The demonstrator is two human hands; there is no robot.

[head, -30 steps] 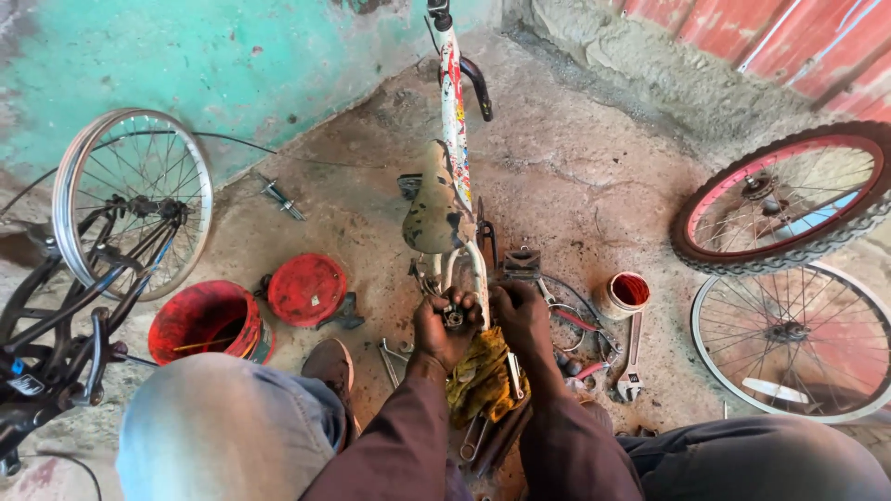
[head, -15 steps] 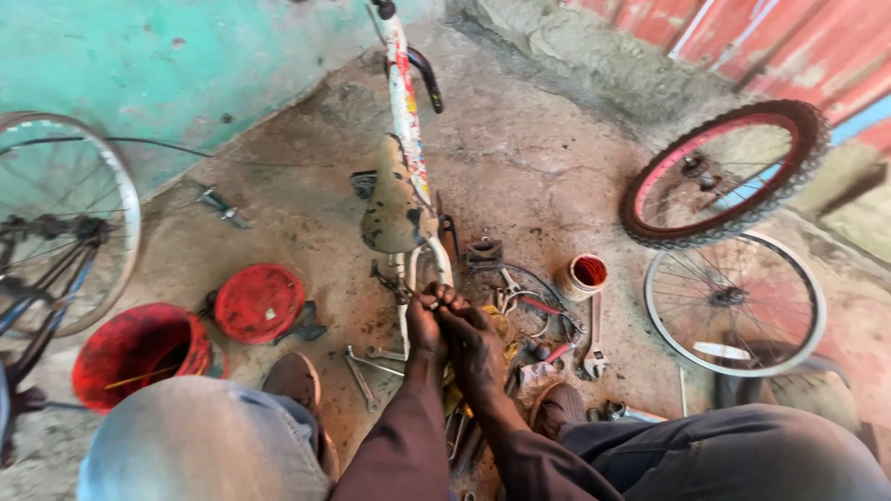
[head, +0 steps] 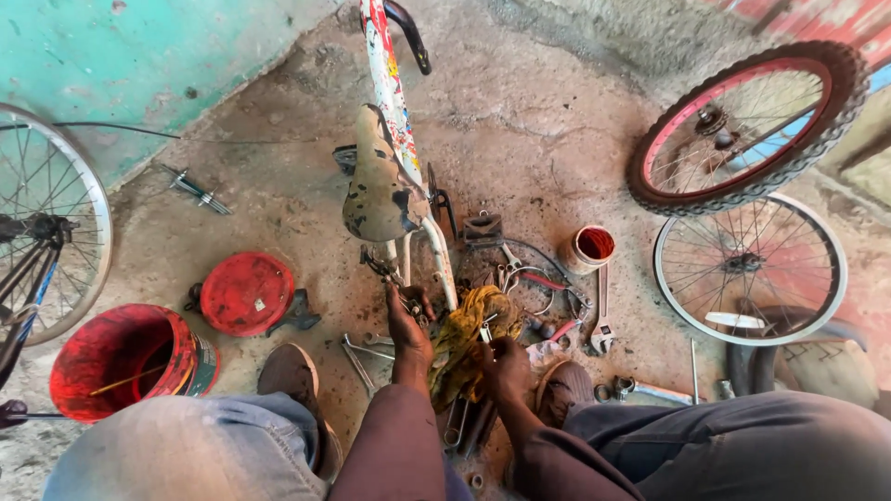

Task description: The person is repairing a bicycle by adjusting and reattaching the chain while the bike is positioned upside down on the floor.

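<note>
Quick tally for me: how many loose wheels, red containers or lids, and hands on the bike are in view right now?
Loose wheels: 3, spoked rim at left, tyred pink-rimmed wheel, bare rim
Red containers or lids: 3, bucket, lid, small can
Hands: 2, left hand, right hand
Total: 8

The rag [head: 475, 327] is yellow, the lid [head: 246, 292] and bucket [head: 125, 360] red. The frame [head: 390, 93] is white with coloured speckles, the tyre [head: 752, 125] black on pink.
</note>
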